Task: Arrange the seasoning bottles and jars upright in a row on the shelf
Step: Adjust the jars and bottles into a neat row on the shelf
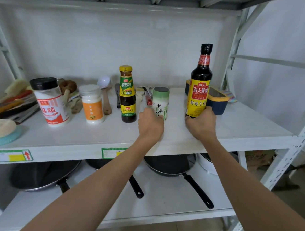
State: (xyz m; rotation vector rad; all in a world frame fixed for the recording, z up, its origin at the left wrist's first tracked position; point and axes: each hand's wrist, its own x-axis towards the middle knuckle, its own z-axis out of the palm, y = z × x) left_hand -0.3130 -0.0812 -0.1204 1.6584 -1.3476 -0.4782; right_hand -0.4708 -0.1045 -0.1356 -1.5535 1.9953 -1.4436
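Single head-worn wide-angle view, looking forward and slightly down along both forearms into a white shelf [236,131]. Close range: left hand [150,123] and right hand [200,124] sit just right of frame centre. Upper shelf underside shows above the hands, a lower shelf with pans [170,163] beneath them. Edges bow visibly.

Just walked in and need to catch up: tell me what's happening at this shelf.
A person is lining up seasonings on the white shelf. The left hand grips the green canister; the right hand holds the base of the tall soy sauce bottle. Three containers already stand upright to their left.
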